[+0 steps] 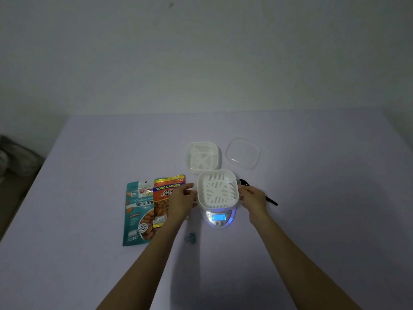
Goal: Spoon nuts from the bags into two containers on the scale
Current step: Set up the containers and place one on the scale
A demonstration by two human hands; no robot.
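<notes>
Container [218, 190] sits on scale [220, 218], bags [145, 211] to its left. Left hand [184, 198] hangs loosely open just beside its wall; right hand [251, 195] touches its rim, grip unclear.

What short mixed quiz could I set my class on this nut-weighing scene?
1. The black spoon lies: A) inside a bag; B) right of the scale; C) in a container.
2. True or false: both white containers stand on the scale.
3. How many nut bags lie left of the scale?
Key: 1 B. 2 False: only the front container is on it; the back container stands behind it. 3 Two: teal bag, orange bag.
</notes>
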